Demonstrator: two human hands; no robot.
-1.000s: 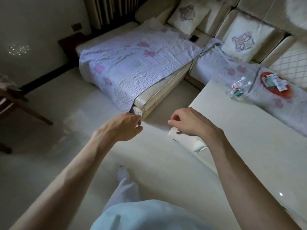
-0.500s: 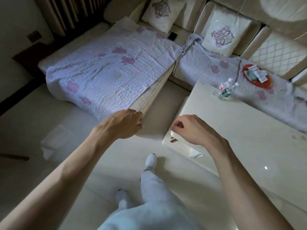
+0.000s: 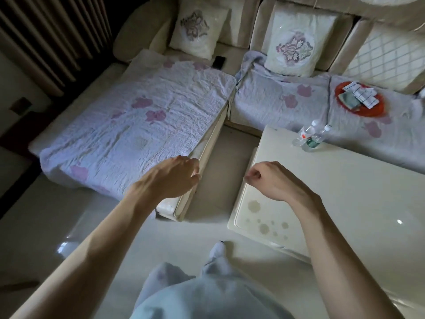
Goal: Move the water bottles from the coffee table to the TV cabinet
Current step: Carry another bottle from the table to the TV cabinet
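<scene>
1. Water bottles [image 3: 311,137]: two, clear, white-capped, just beside each other at the far edge of the worktop [image 3: 345,199], toward its far-left corner. Red-marked label on the left one, green label on the right one.
2. Left hand [image 3: 174,178]: raised over the near-right corner of the chaise [image 3: 138,125], fingers loosely bent, holding nothing.
3. Right hand [image 3: 273,180]: in the air above the left edge of the worktop, fingers curled into a fist, gripping nothing. Well apart from the bottles.
4. Between that fist and the bottles: glossy cream worktop surface. Pale flower marks [image 3: 264,217] printed at its near-left corner.
5. Strip of floor [image 3: 220,176] between chaise and worktop. Foot in a white sock [image 3: 217,249] on the floor, near the worktop's near-left corner.
6. Just beyond the bottles: sofa seat [image 3: 276,104] under a lilac flowered quilt. Red plate [image 3: 358,102] with folded cloths on it, far right.
7. Against the backrest: two embroidered cushions [image 3: 294,47]. Dark phone [image 3: 218,61] lying by the left one.
8. Far left: striped curtain [image 3: 46,35].
</scene>
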